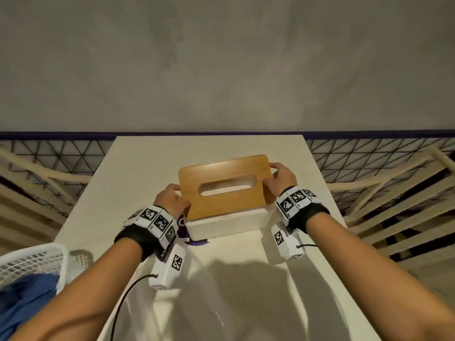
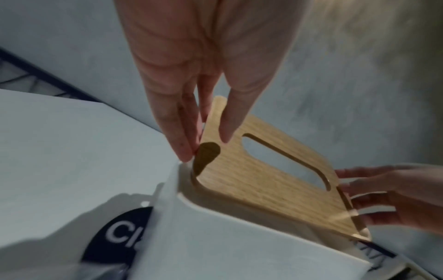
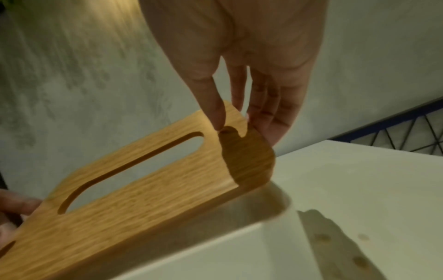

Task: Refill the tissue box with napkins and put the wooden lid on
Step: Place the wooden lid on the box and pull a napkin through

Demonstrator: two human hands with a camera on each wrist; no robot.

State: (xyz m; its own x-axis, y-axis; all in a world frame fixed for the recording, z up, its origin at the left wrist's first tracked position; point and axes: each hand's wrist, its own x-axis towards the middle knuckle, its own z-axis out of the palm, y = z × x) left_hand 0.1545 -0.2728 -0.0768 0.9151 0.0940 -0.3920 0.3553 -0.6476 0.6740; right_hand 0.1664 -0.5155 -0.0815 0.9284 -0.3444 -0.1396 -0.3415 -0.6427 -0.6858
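A wooden lid (image 1: 229, 205) with an oval slot hangs tilted over the white tissue box (image 1: 226, 226) at the middle of the pale table (image 1: 147, 168). Its near long edge sits close to the box's rim and its far edge is raised. My left hand (image 1: 172, 198) pinches the lid's left short end, thumb on top and fingers beneath, as the left wrist view shows on the lid (image 2: 251, 185) with that hand (image 2: 205, 149). My right hand (image 1: 280, 178) pinches the right end the same way (image 3: 244, 130). The lid (image 3: 155, 199) hides the inside of the box (image 3: 275, 200).
An empty clear plastic wrapper (image 1: 197, 279) with a dark label (image 2: 120, 236) lies in front of the box. A white mesh basket (image 1: 32, 267) holding blue cloth stands at the lower left. A grey wall rises behind the table, and slatted wooden frames (image 1: 394, 217) flank it.
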